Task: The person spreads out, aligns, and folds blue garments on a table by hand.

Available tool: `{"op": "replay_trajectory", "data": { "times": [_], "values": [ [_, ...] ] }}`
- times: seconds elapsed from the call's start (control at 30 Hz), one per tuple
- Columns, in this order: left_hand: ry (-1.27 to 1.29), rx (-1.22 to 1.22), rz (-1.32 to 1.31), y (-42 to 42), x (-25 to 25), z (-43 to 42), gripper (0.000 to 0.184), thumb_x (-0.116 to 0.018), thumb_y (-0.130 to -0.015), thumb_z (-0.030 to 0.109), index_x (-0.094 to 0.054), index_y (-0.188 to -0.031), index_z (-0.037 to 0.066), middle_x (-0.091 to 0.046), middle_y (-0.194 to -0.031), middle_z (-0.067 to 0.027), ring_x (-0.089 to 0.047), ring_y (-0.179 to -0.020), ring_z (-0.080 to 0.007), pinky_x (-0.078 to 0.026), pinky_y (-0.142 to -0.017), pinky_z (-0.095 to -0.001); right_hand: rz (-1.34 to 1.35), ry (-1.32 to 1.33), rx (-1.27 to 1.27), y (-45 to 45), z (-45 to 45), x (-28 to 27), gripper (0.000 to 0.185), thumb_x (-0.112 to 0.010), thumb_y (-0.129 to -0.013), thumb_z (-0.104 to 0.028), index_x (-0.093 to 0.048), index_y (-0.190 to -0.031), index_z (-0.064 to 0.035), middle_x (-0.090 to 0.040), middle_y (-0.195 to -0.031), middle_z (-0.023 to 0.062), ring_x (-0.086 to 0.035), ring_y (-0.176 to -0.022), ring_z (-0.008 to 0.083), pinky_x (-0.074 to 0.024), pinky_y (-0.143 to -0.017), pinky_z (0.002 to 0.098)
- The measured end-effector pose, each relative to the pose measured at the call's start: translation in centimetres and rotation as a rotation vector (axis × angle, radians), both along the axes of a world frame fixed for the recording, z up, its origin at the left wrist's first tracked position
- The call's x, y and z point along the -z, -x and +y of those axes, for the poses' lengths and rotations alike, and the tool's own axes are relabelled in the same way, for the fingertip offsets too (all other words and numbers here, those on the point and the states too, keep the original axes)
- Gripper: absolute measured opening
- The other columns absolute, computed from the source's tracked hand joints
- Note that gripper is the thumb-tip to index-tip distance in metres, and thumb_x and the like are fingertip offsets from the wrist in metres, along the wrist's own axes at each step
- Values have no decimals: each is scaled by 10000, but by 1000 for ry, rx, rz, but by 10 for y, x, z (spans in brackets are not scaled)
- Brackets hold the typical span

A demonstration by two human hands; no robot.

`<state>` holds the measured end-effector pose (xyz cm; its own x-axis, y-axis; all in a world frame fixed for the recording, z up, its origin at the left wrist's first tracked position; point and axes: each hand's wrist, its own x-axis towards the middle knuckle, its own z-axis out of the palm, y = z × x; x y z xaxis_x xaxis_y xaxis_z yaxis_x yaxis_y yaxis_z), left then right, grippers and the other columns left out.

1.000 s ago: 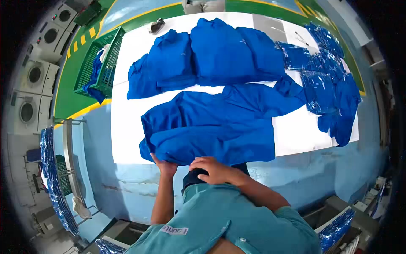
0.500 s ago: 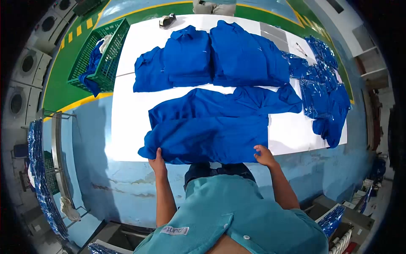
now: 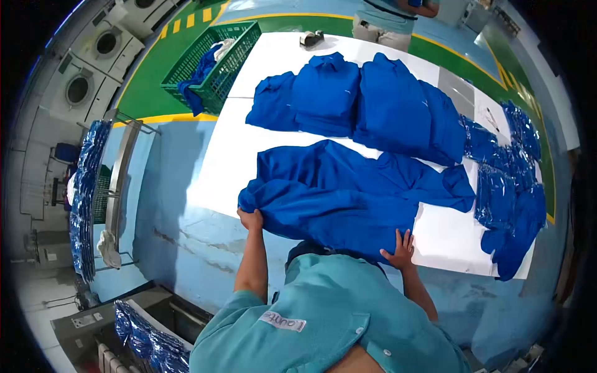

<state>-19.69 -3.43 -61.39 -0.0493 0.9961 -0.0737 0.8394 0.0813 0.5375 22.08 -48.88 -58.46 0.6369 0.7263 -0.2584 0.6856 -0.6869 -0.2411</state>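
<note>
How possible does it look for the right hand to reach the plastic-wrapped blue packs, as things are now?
Probably yes: mostly white tabletop shows between the right hand and the nearest packs.

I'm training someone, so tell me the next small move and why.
Perhaps draw the left grip outward to straighten the blue garment: its left end is bunched there, creases run across it, and the right grip sits at its near right corner.

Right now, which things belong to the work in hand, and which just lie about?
In use: spread blue garment, left hand, right hand; likely folded blue garments, bagged garments.
Seemingly lying about: green basket, small object at the table's far edge.
</note>
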Motion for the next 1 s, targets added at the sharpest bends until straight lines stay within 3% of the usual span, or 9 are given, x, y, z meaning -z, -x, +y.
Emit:
{"op": "replay_trajectory", "data": {
  "times": [0.1,0.23,0.43,0.63,0.73,0.83,0.9,0.93,1.0],
  "values": [
    [135,-309,-555,-2,-30,13,663,-757,-819,157,-472,-1388,-31,-600,-1322,-248,-633,-1128,-375,-536,-979,-383,32,42,-16,-9,-10,9,1118,-680,-799,-736,-211,-1662,-203,-20,-1726,229,-98,-1545,542,-211,-1114,772],
    [242,-451,-1179,-3,-84,25,486,-675,-871,83,-527,-1323,-17,-611,-1304,-238,-638,-1105,-350,-541,-968,-397,-22,50,-33,-11,-14,33,1153,-619,-808,-804,-139,-1676,-217,50,-1729,216,-59,-1544,558,-213,-1096,791],
    [202,-433,-1422,-12,-118,20,285,-552,-948,-28,-610,-1225,5,-629,-1277,-225,-644,-1071,-314,-548,-952,-419,54,116,6,-12,-11,35,1183,-555,-814,-864,-59,-1682,-231,138,-1724,197,14,-1545,561,-157,-1097,813],
    [94,-510,-1579,5,-133,14,227,-574,-959,54,-637,-1175,24,-675,-1145,-180,-656,-989,-290,-554,-903,-395,82,115,-25,-17,-15,39,1186,-515,-812,-894,-50,-1681,-235,150,-1722,196,29,-1547,555,-130,-1105,813],
    [72,-590,-1461,27,-112,18,265,-616,-930,112,-641,-1180,27,-686,-1088,-165,-662,-958,-278,-549,-898,-371,62,96,0,-13,-17,41,1195,-503,-804,-909,-49,-1680,-236,150,-1722,196,31,-1549,551,-125,-1106,816],
    [-24,-728,-841,61,-59,24,316,-657,-901,170,-645,-1185,30,-697,-1031,-150,-669,-927,-267,-544,-892,-347,58,91,7,-12,-9,36,1200,-509,-799,-910,-48,-1680,-238,145,-1722,196,30,-1550,549,-124,-1111,812],
    [-83,-638,-430,70,-40,26,355,-685,-882,208,-647,-1189,32,-705,-993,-140,-673,-906,-259,-540,-889,-331,74,124,25,-10,-9,28,1204,-529,-796,-902,-47,-1679,-240,136,-1724,196,26,-1551,546,-126,-1121,804],
    [-116,-562,-346,69,-39,28,376,-699,-873,227,-649,-1190,33,-708,-974,-135,-675,-895,-255,-539,-887,-323,81,143,34,-9,-7,24,1207,-539,-794,-898,-46,-1679,-241,132,-1724,196,24,-1552,545,-127,-1126,800],
    [-20,-410,-430,59,-55,28,481,-763,-825,283,-659,-1227,39,-725,-1033,-166,-693,-922,-300,-540,-907,-341,86,162,40,-7,-3,19,1206,-548,-795,-890,-49,-1679,-240,121,-1726,196,18,-1553,544,-128,-1134,791]
  ]
}}
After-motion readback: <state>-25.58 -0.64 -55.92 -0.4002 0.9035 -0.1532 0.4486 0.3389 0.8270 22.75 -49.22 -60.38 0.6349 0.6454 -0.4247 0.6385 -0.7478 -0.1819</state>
